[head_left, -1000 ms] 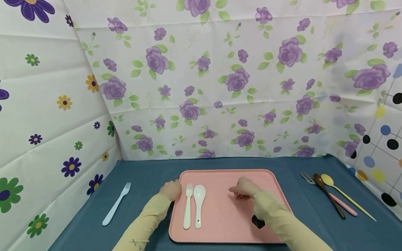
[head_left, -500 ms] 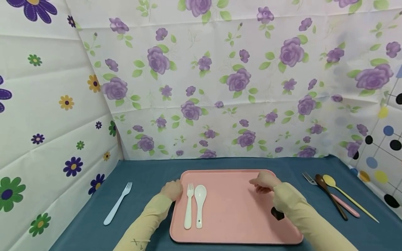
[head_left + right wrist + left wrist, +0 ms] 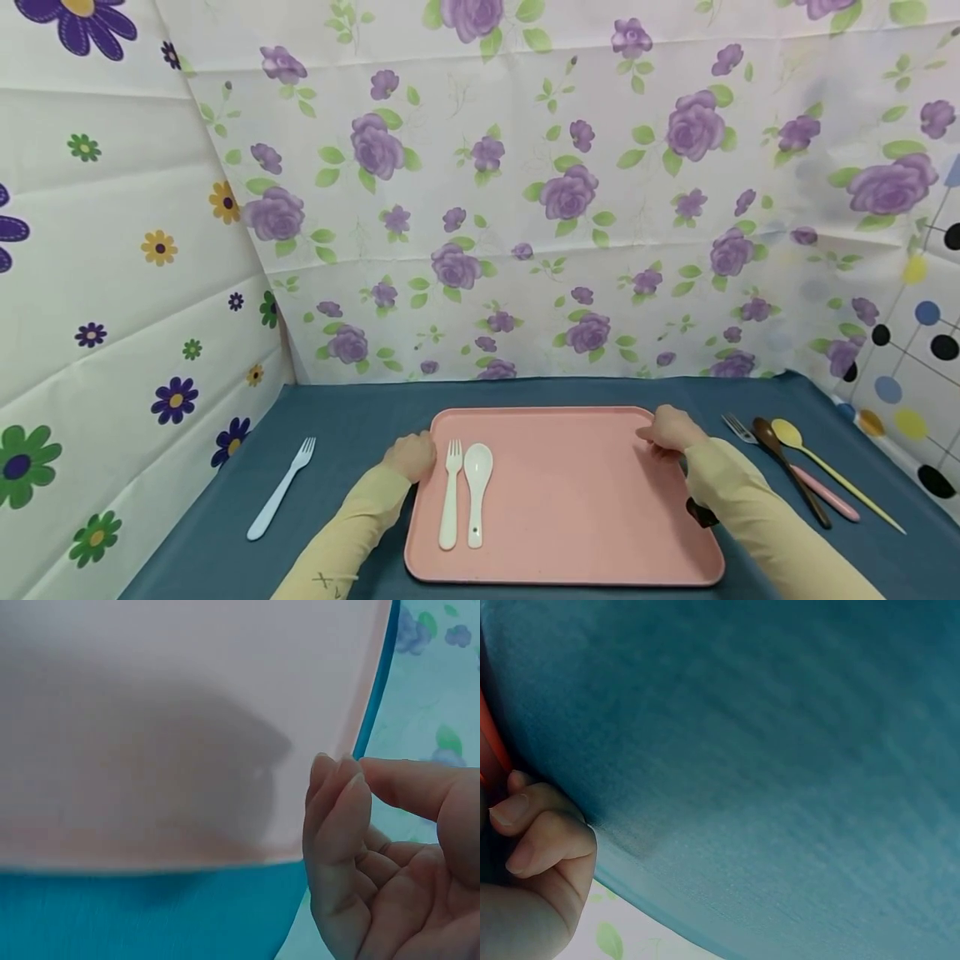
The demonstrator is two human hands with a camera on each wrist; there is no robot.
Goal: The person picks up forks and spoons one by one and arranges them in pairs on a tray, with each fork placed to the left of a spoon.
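Observation:
A pink rectangular tray lies on the dark blue cloth. On its left side a white fork and a white spoon lie side by side, both with handles toward me. My left hand holds the tray's left rim; its curled fingers show beside the tray's edge in the left wrist view. Over the tray's far right corner is my right hand, which holds nothing. In the right wrist view its loosely bent fingers come together near the thumb.
Left of the tray lies a pale blue fork. To the right, a fork with a pink handle, a dark brown spoon and a yellow spoon lie close together, overlapping. A flowered cloth wall closes the back.
My right hand has moved rightward over the tray, from right of its middle to its far right corner. My left hand, the tray and the cutlery have stayed in place.

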